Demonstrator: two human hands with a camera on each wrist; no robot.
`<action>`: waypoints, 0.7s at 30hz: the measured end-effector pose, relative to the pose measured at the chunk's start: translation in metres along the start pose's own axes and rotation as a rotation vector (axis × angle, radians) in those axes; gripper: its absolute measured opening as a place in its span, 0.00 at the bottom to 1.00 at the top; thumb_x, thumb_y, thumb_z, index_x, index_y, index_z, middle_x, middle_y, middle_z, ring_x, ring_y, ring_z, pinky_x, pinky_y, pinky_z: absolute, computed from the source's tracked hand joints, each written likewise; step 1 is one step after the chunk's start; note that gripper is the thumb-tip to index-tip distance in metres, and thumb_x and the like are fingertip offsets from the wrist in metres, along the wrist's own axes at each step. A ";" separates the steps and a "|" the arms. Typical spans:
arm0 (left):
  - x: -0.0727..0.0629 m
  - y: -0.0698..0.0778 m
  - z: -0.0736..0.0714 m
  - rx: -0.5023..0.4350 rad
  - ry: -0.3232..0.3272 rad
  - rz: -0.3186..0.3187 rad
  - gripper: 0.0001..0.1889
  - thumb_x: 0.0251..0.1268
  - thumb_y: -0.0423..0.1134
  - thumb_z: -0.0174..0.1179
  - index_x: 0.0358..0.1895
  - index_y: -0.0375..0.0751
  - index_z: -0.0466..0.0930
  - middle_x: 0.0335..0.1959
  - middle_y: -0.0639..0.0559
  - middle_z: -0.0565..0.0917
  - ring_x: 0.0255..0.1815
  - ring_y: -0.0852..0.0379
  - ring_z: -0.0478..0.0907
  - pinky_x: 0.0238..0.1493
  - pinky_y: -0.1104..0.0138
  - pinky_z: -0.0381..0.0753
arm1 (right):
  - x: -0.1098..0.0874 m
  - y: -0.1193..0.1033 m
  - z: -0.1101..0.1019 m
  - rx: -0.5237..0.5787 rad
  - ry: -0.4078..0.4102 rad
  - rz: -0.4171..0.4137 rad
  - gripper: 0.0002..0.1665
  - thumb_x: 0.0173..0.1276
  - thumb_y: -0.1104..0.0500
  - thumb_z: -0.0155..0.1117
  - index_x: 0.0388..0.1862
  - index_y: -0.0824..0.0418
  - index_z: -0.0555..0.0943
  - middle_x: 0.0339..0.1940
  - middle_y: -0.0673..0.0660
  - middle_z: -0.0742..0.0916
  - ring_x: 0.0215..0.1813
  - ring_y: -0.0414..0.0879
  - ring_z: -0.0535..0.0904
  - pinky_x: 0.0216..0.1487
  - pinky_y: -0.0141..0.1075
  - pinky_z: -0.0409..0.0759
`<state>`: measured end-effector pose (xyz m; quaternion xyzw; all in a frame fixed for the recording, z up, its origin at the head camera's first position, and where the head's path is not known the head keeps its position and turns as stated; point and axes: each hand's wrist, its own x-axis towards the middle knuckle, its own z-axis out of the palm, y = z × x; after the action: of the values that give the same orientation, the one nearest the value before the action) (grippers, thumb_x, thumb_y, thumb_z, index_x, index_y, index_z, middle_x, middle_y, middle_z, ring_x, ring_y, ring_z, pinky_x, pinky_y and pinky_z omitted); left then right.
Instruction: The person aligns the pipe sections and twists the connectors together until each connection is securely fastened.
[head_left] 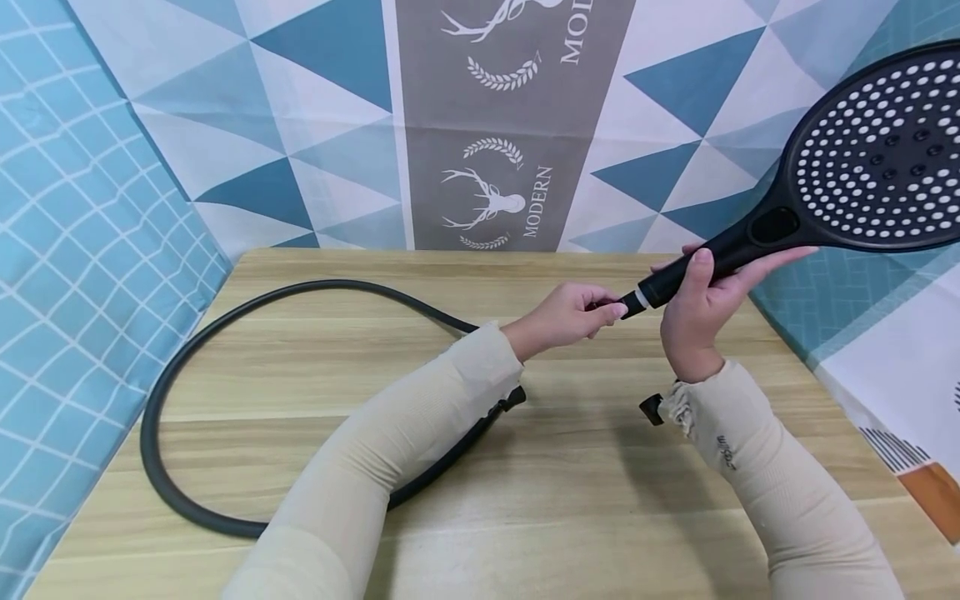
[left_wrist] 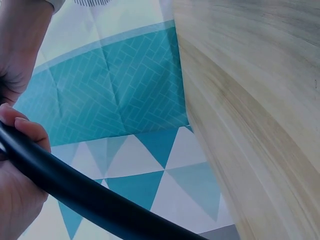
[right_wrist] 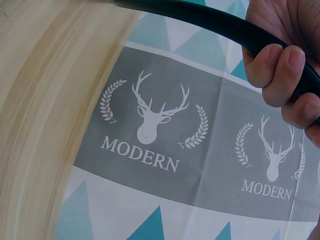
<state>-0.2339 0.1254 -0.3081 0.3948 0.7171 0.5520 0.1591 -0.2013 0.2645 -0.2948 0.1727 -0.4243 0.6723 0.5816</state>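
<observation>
At the right of the head view, my right hand (head_left: 697,312) holds the handle of a black shower head (head_left: 877,154), thumb on the handle and one finger stretched out under it. The spray face, dotted with white nozzles, faces the camera, raised above the table. My left hand (head_left: 562,317) pinches the black hose (head_left: 330,285) by its end, right at the handle's lower end, where a pale ring shows. In the left wrist view the hose (left_wrist: 100,192) runs out from the left fingers (left_wrist: 32,131). The right wrist view shows the left hand (right_wrist: 282,75) curled round the hose.
The hose loops across the left of the wooden table (head_left: 585,517), passing behind the left forearm. Small black pieces show beside the left cuff (head_left: 513,398) and right cuff (head_left: 652,408). Patterned sheets (head_left: 330,125) stand behind the table and on both sides.
</observation>
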 end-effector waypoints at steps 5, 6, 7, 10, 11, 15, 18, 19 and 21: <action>-0.002 0.003 0.001 0.082 0.034 -0.001 0.13 0.72 0.36 0.55 0.50 0.29 0.80 0.18 0.50 0.72 0.19 0.59 0.67 0.23 0.71 0.68 | 0.000 0.001 0.001 -0.003 0.018 -0.001 0.58 0.64 0.75 0.49 0.70 0.63 0.16 0.76 0.52 0.48 0.27 0.47 0.64 0.36 0.35 0.69; -0.002 0.003 0.001 0.099 0.044 0.003 0.14 0.71 0.36 0.55 0.51 0.30 0.80 0.18 0.50 0.72 0.19 0.59 0.67 0.23 0.71 0.68 | 0.000 0.001 0.001 -0.001 0.021 0.001 0.58 0.64 0.75 0.49 0.70 0.62 0.16 0.76 0.52 0.49 0.28 0.47 0.64 0.36 0.35 0.69; -0.003 0.004 0.001 0.113 0.054 0.008 0.13 0.71 0.36 0.56 0.51 0.30 0.80 0.18 0.50 0.73 0.18 0.59 0.68 0.23 0.71 0.68 | 0.000 0.002 0.002 0.002 0.023 0.003 0.58 0.64 0.75 0.49 0.70 0.62 0.16 0.76 0.51 0.48 0.28 0.47 0.64 0.36 0.35 0.69; -0.003 0.005 0.002 0.140 0.084 0.024 0.14 0.70 0.36 0.57 0.51 0.32 0.81 0.19 0.50 0.75 0.18 0.60 0.68 0.22 0.71 0.68 | 0.001 0.002 0.002 0.008 0.026 0.008 0.58 0.64 0.75 0.49 0.70 0.62 0.16 0.76 0.51 0.48 0.30 0.48 0.65 0.37 0.36 0.70; -0.003 0.004 0.002 0.139 0.089 0.026 0.14 0.69 0.37 0.58 0.51 0.32 0.81 0.20 0.50 0.76 0.19 0.60 0.68 0.23 0.72 0.68 | 0.001 0.002 0.003 0.004 0.026 0.009 0.58 0.64 0.75 0.49 0.70 0.62 0.17 0.76 0.50 0.48 0.30 0.48 0.65 0.38 0.36 0.70; -0.002 0.002 0.001 0.125 0.077 0.030 0.13 0.70 0.37 0.57 0.51 0.33 0.81 0.22 0.50 0.76 0.20 0.60 0.68 0.23 0.72 0.69 | 0.001 0.002 0.004 -0.012 0.021 0.007 0.58 0.65 0.75 0.50 0.71 0.62 0.17 0.77 0.50 0.46 0.30 0.48 0.65 0.38 0.36 0.70; -0.002 0.001 -0.001 0.101 0.008 0.048 0.11 0.74 0.36 0.51 0.42 0.32 0.79 0.19 0.51 0.71 0.19 0.60 0.66 0.24 0.72 0.67 | 0.000 0.001 0.003 -0.051 0.005 0.003 0.58 0.65 0.73 0.51 0.70 0.64 0.17 0.77 0.51 0.43 0.33 0.48 0.65 0.37 0.35 0.69; -0.002 0.001 -0.001 0.092 -0.023 0.055 0.11 0.76 0.36 0.48 0.38 0.32 0.77 0.18 0.51 0.69 0.18 0.60 0.65 0.24 0.72 0.66 | 0.000 0.001 0.003 -0.066 -0.001 0.002 0.58 0.64 0.73 0.51 0.70 0.65 0.17 0.77 0.51 0.43 0.34 0.48 0.65 0.37 0.34 0.68; -0.001 0.000 -0.002 0.073 -0.074 0.065 0.14 0.77 0.35 0.44 0.32 0.32 0.73 0.16 0.52 0.66 0.18 0.60 0.63 0.24 0.71 0.64 | 0.000 0.001 0.003 -0.098 -0.010 0.001 0.58 0.64 0.72 0.51 0.70 0.66 0.18 0.77 0.52 0.43 0.37 0.49 0.66 0.37 0.34 0.68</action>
<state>-0.2346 0.1228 -0.3074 0.4434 0.7171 0.5156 0.1529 -0.2024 0.2623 -0.2938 0.1474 -0.4597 0.6503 0.5866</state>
